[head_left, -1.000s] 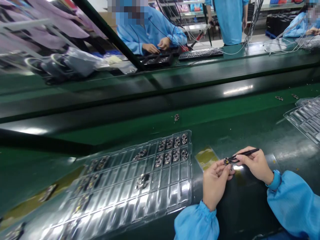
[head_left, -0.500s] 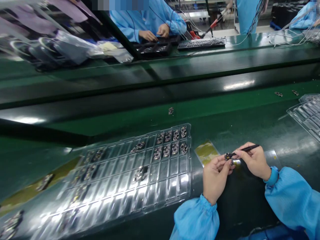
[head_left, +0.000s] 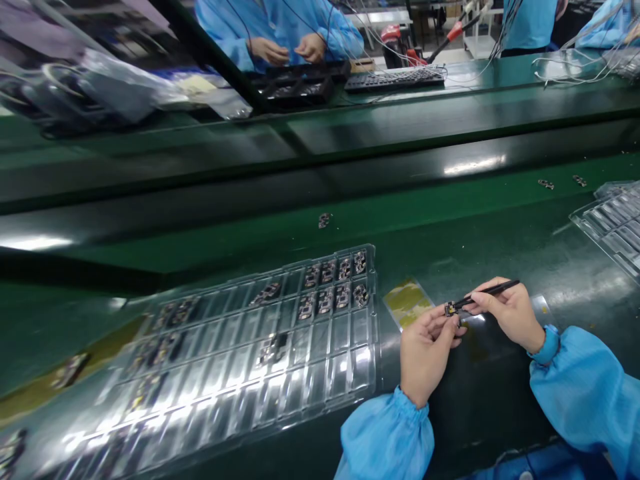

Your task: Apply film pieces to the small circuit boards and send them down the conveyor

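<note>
Between the fingertips of my left hand (head_left: 429, 347) is a small circuit board (head_left: 451, 309), dark with a yellow patch. My right hand (head_left: 507, 313) is closed round black tweezers (head_left: 495, 289), whose tips touch or nearly touch the board. Left of my hands lies a clear plastic tray (head_left: 320, 340) with rows of slots. Several similar circuit boards (head_left: 326, 300) fill slots at its upper right, and others sit blurred farther left. Close behind my left hand is a sheet with yellow film pieces (head_left: 407, 303). Another clear sheet (head_left: 543, 310) lies partly under my right hand.
A second clear tray (head_left: 613, 220) lies at the right edge. Loose boards rest on the green strip (head_left: 425, 207) at the back. Across the bench, a person in blue (head_left: 300, 40) works over black bins (head_left: 295, 90) beside a keyboard (head_left: 395, 79). A dark post (head_left: 215, 53) slants at upper left.
The camera view has shifted slightly, so the trays and bench appear farther left. My hands stay together at the board, and the tweezers lie a little flatter.
</note>
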Action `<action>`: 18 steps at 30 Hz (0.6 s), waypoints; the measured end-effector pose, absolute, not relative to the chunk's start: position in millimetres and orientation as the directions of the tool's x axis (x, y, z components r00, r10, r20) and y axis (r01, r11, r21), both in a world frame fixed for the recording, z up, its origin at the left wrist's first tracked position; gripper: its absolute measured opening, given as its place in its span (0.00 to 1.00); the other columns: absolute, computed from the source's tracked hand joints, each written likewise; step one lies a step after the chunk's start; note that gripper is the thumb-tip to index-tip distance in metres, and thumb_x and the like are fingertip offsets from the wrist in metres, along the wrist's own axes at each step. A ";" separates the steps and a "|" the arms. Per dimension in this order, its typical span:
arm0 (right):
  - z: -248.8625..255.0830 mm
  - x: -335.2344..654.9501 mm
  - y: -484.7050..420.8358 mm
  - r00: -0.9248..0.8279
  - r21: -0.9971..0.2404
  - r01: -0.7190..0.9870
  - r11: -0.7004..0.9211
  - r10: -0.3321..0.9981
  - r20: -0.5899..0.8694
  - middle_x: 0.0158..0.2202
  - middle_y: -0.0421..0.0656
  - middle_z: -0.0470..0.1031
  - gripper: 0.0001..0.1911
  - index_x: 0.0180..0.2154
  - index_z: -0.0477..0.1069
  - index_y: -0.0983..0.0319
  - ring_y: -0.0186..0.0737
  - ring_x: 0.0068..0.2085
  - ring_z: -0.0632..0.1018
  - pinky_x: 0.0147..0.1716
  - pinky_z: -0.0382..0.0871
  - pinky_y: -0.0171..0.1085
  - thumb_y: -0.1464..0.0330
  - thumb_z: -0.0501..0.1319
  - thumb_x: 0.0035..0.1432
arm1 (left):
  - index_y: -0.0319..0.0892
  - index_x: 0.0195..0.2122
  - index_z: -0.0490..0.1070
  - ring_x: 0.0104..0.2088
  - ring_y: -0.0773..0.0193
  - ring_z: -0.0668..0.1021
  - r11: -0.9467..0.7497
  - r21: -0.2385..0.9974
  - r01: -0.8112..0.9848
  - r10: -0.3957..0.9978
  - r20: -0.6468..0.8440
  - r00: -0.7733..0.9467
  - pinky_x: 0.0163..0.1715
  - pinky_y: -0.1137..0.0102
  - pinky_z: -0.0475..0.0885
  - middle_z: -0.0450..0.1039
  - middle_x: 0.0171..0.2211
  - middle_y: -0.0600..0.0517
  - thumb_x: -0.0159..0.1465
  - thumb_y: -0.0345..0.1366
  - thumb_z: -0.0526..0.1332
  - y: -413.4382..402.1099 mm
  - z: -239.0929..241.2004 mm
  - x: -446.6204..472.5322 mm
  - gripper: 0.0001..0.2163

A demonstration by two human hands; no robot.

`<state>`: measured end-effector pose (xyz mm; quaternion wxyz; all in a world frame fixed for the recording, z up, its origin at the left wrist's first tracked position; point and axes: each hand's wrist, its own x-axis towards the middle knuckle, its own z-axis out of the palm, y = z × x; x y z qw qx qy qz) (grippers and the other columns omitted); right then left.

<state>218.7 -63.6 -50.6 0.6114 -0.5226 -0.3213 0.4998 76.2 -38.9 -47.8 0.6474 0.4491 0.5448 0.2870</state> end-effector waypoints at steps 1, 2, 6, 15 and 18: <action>-50.6 218.8 -64.0 0.278 -0.961 -0.270 -0.051 0.952 -0.129 0.25 0.44 0.77 0.10 0.28 0.71 0.66 0.40 0.27 0.79 0.27 0.75 0.33 0.65 0.66 0.47 | 0.35 0.39 0.69 0.28 0.63 0.79 0.432 0.895 0.116 0.862 -0.447 0.241 0.24 0.74 0.74 0.77 0.28 0.48 0.52 0.35 0.63 -39.0 -48.0 76.1 0.14; -50.7 218.6 -64.3 0.264 -0.963 -0.263 -0.056 0.956 -0.127 0.26 0.45 0.77 0.09 0.28 0.72 0.66 0.40 0.28 0.79 0.27 0.75 0.33 0.65 0.66 0.47 | 0.35 0.39 0.69 0.28 0.63 0.79 0.430 0.896 0.114 0.862 -0.445 0.241 0.24 0.74 0.74 0.77 0.28 0.48 0.52 0.35 0.63 -39.2 -48.2 76.0 0.14; -52.1 215.7 -65.2 0.263 -0.974 -0.221 -0.042 0.959 -0.101 0.27 0.45 0.77 0.08 0.29 0.73 0.65 0.39 0.28 0.79 0.27 0.75 0.33 0.66 0.66 0.47 | 0.35 0.38 0.69 0.28 0.63 0.79 0.421 0.901 0.105 0.867 -0.434 0.246 0.25 0.74 0.74 0.77 0.29 0.48 0.52 0.35 0.63 -40.1 -48.5 75.9 0.14; -51.0 210.1 -59.9 0.301 -0.978 -0.206 -0.032 0.949 -0.095 0.21 0.42 0.76 0.10 0.25 0.69 0.64 0.39 0.23 0.78 0.23 0.74 0.34 0.63 0.65 0.48 | 0.35 0.37 0.70 0.26 0.65 0.79 0.423 0.902 0.086 0.872 -0.431 0.233 0.24 0.75 0.74 0.77 0.28 0.49 0.51 0.34 0.63 -41.3 -46.9 76.9 0.13; -50.5 209.3 -58.4 0.272 -0.965 -0.255 -0.067 0.952 -0.138 0.18 0.41 0.76 0.12 0.25 0.67 0.64 0.38 0.21 0.77 0.21 0.73 0.34 0.62 0.65 0.47 | 0.35 0.37 0.71 0.25 0.66 0.78 0.430 0.899 0.086 0.869 -0.438 0.232 0.23 0.76 0.73 0.77 0.27 0.49 0.51 0.33 0.63 -41.1 -44.8 77.6 0.12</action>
